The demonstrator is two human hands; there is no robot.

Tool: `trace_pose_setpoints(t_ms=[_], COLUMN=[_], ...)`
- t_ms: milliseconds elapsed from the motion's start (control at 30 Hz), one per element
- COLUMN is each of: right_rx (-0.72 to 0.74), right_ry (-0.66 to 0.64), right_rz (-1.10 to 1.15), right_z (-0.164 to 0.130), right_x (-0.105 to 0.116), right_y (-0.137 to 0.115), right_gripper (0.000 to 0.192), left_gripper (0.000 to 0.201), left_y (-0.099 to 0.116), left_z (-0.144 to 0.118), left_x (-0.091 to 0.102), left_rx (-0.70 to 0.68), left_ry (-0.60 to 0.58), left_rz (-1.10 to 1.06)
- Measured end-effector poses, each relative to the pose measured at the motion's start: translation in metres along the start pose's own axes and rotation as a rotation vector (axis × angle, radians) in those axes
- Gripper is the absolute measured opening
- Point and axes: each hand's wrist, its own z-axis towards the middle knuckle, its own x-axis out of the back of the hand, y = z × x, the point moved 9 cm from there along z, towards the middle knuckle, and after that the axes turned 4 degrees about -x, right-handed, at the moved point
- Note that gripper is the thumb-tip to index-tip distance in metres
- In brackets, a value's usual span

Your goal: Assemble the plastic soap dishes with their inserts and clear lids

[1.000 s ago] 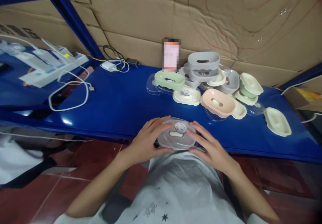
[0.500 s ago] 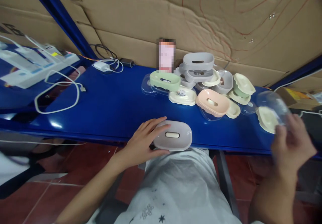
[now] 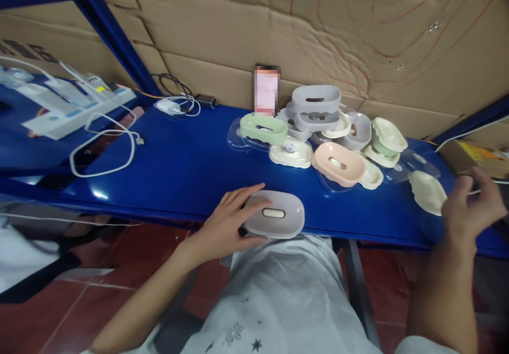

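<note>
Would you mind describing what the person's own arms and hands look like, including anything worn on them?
Both forearms are bare from the elbow down, with no sleeves reaching them. The left hand and the right hand wear no gloves, and no rings, watch or bracelet can be seen, though the right hand is somewhat blurred. The person wears a light grey top printed with small dark stars and a pale snowflake-like mark.

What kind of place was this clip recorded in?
Probably a small packing or storeroom workbench: a blue metal shelf backed with flattened cardboard, and a pile of plastic soap dishes. The left hand rests on one grey dish.
</note>
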Motion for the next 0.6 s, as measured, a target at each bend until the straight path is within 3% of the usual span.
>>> trace_pose_setpoints(t_ms=[33, 100, 167, 233, 300, 400, 500, 600], right_rx=[-0.103, -0.077, 0.156, 0.470, 0.620, 0.607, 0.502, 0.484], right_ry=[0.144, 0.209, -0.141, -0.589, -0.764, -0.750, -0.690, -0.696], right_rz=[-0.006, 0.073, 0.358, 0.481, 0.533, 0.608, 0.656, 0.650], right_z=[-0.010, -0.032, -0.054, -0.093, -0.119, -0.124, -0.118, -0.117], right_x=[0.021, 0.044, 0.029, 0.007, -0.003, -0.015, -0.022, -0.023], right_y=[-0.022, -0.097, -0.197, -0.295, -0.354, -0.389, -0.390, -0.389], right_gripper=[0.037, 0.034, 0.031, 0.045, 0.059, 0.045, 0.031, 0.029], left_gripper=[0.072, 0.074, 0.077, 0.080, 0.081, 0.082, 0.080, 0.081], left_y=[0.001, 0.001, 0.000, -0.002, -0.003, -0.006, -0.008, -0.009], left_z=[0.000, 0.000, 0.000, -0.001, -0.002, -0.004, -0.006, -0.006], left_x=[-0.001, -0.003, -0.005, -0.007, -0.007, -0.006, -0.004, -0.002], left_rx=[-0.003, -0.001, 0.006, 0.013, 0.016, 0.024, 0.040, 0.053], left_ry=[-0.008, -0.025, -0.040, -0.046, -0.040, -0.031, -0.015, 0.006], left_rz=[0.007, 0.018, 0.023, 0.024, 0.024, 0.016, -0.009, -0.025])
